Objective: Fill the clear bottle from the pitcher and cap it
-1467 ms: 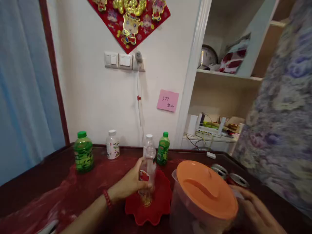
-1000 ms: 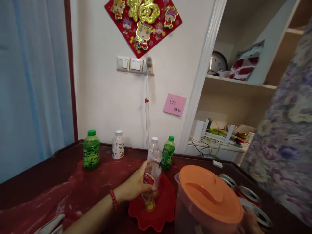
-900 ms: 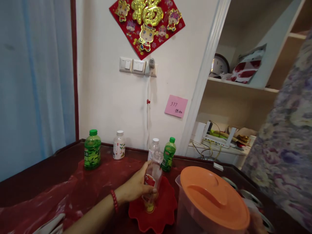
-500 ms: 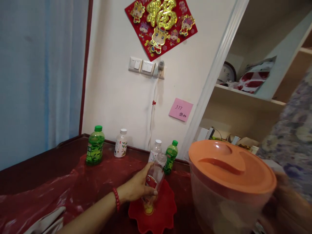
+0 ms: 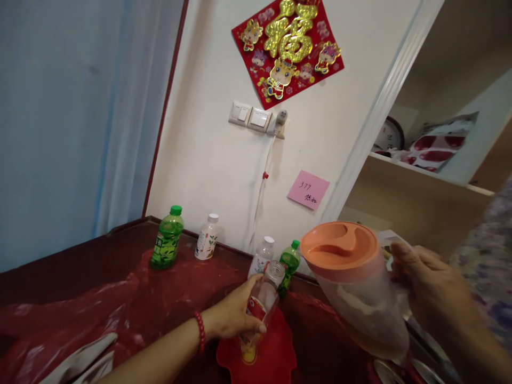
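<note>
My left hand is wrapped round a clear, uncapped glass bottle with a red label. The bottle stands over a red scallop-edged tray, its neck leaning slightly right. In my right hand is the handle of a translucent pitcher with an orange lid. The pitcher is tilted left, its lid close to the bottle's mouth but apart from it. A little brownish liquid shows low inside. Behind the bottle stand a white-capped bottle and a green bottle.
Further left stand a larger green bottle and a white bottle. Thin red plastic sheeting covers part of the dark table. Metal can tops show at lower right. A power cable hangs down the wall; shelves stand right.
My right hand has raised the pitcher by its handle and tipped it left towards the bottle. My left hand keeps its hold on the glass bottle. The view has shifted slightly.
</note>
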`<state>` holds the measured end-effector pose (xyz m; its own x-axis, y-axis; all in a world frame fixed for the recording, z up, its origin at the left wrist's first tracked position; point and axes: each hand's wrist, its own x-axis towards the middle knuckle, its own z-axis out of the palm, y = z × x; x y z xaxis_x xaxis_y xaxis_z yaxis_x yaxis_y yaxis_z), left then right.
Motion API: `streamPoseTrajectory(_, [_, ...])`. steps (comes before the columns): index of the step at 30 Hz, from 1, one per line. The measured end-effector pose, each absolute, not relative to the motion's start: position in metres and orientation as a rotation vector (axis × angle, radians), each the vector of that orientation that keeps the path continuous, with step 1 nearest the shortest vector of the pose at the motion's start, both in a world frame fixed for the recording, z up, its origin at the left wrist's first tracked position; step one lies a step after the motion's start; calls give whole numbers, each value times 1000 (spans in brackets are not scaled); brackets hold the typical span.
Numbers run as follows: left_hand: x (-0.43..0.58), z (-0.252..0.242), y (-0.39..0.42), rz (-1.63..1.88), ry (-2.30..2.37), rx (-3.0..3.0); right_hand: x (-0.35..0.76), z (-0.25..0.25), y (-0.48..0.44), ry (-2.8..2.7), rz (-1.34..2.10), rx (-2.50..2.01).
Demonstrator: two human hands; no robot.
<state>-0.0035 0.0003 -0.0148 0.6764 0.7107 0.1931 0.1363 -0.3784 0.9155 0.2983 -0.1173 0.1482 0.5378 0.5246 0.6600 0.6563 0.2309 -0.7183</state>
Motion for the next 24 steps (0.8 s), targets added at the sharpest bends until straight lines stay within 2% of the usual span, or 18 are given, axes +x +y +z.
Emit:
streamPoseTrajectory(7, [-3,-15,1,732,631,1897,295,171,-109,-1214,-162,-1593])
streamPoseTrajectory(24, [-4,-8,-5,729,662,1893,279,190,-93,-1477,-117,-1555])
